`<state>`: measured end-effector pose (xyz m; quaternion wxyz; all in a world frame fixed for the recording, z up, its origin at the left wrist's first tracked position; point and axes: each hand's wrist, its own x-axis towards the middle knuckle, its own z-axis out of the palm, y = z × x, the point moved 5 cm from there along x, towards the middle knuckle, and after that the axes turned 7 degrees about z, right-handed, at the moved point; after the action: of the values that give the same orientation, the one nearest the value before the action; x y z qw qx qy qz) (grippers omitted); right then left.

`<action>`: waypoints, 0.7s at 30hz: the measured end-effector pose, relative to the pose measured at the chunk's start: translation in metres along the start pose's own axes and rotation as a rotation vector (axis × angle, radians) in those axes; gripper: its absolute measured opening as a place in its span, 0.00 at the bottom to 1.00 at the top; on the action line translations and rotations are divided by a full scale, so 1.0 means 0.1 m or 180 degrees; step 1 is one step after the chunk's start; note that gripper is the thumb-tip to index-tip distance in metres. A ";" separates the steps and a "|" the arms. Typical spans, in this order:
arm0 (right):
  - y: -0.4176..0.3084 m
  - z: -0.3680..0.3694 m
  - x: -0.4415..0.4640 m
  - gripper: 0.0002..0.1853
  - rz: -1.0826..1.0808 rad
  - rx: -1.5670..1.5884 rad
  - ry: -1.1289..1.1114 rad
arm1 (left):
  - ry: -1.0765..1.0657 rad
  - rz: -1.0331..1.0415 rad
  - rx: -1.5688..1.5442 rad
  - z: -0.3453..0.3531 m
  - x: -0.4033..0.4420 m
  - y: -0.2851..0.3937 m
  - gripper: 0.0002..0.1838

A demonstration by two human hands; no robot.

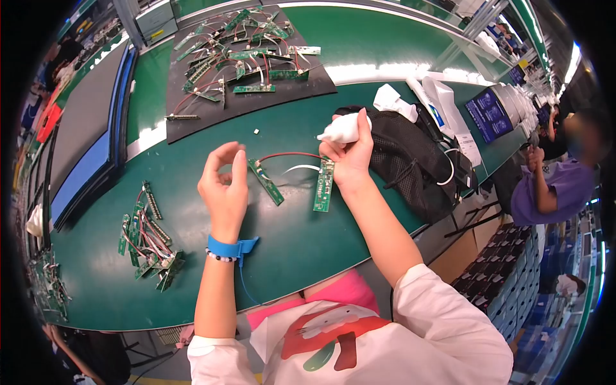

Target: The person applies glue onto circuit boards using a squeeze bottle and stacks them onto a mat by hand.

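My right hand [350, 157] is closed around a small white squeeze bottle [346, 129], its narrow tip pointing left. Just below those fingers is a green circuit board [323, 192]; whether they also grip its upper end I cannot tell. A red wire links it to a second green board [266, 182] on the left, and a white lead curves out between them. My left hand [224, 183], beside the second board, has curled fingers with a gap to the thumb and nothing visible in it. A blue strap circles my left wrist.
A pile of wired boards [151, 240] lies on the green table [212, 282] at left. More boards cover a dark mat [256, 106] at the back. Stacked foam sheets [90, 135] stand far left. A black mesh bag [407, 160] sits right; a person in purple [555, 192] is beyond.
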<state>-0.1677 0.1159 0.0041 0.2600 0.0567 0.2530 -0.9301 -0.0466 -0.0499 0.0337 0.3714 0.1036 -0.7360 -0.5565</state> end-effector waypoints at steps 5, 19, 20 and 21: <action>-0.03 0.01 0.02 0.25 0.0046 0.0261 -0.0267 | -0.0808 -0.1103 -0.0565 0.15 -0.03 -0.32 0.14; -0.38 0.20 -0.29 0.14 -0.2197 -0.1245 -0.0166 | -0.0811 -0.1758 -0.1324 0.20 -0.09 -0.39 0.14; -0.32 0.24 -0.32 0.13 -0.2195 -0.1373 -0.0327 | -0.0833 -0.1784 -0.1376 0.21 -0.09 -0.38 0.14; -0.24 0.28 -0.33 0.12 -0.2252 -0.1607 -0.0528 | -0.0843 -0.1795 -0.1474 0.23 -0.09 -0.38 0.14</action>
<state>-0.1509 0.1343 0.0470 -0.0494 -0.1735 0.4544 -0.8723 -0.0655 -0.0417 -0.0066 0.1191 0.1425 -0.5751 -0.7967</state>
